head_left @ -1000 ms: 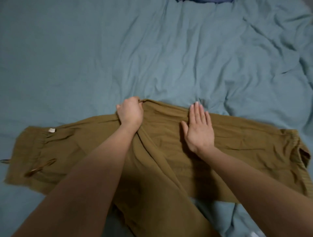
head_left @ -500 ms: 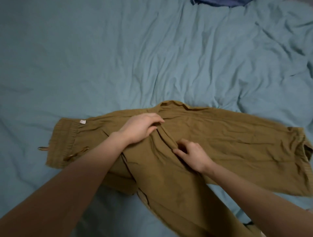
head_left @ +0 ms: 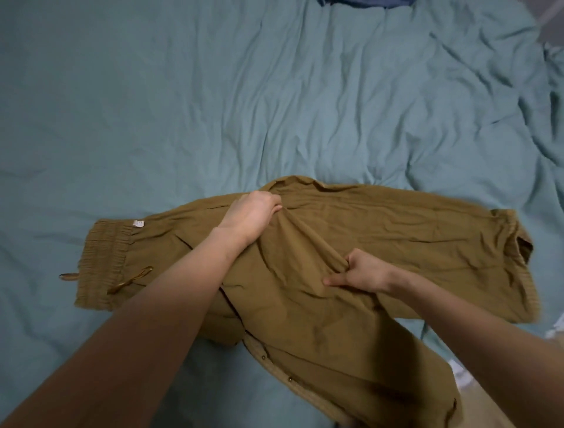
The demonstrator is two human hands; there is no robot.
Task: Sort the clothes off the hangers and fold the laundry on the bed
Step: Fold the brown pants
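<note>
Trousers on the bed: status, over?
Left hand gripping trousers near the crotch. Right hand pinching a ridge of the cloth. Trousers spread across bed, unfolded. Nothing in the way.

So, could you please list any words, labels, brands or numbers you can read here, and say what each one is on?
No text can be read in this picture.
Small white tag at the elastic waistband of the brown trousers: any print on it is too small and blurred to read.
Teal bed sheet and the dark blue cloth at the top edge: no writing visible.
</note>
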